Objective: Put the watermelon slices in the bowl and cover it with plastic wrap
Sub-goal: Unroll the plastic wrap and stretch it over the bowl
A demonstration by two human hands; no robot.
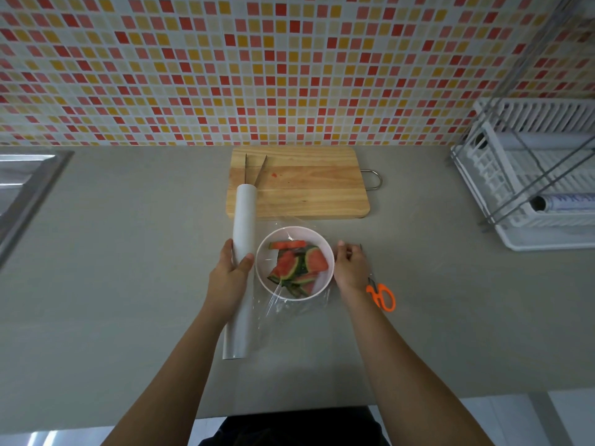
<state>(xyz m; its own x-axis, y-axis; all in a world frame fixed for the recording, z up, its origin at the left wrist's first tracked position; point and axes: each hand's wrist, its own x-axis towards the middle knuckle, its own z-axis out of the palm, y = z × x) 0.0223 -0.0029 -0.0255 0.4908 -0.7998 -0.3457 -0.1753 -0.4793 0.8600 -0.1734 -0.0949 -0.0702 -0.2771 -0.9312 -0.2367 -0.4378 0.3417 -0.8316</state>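
Red watermelon slices (317, 260) lie in round white bowl (294, 229) under clear plastic film (289, 307).
Left hand (230, 272) grips white wrap roll (244, 214), right hand (351, 268) pinches film beside bowl; cutting seemingly remains.

Soft, even, rather dim indoor light; only faint shadows lie on the countertop (128, 252). The wide lens bows the tiled wall (289, 59) and dish rack (531, 175) toward the frame edges. Bright glints streak the plastic wrap (280, 296) at lower centre; the right hand (351, 268) is slightly blurred.
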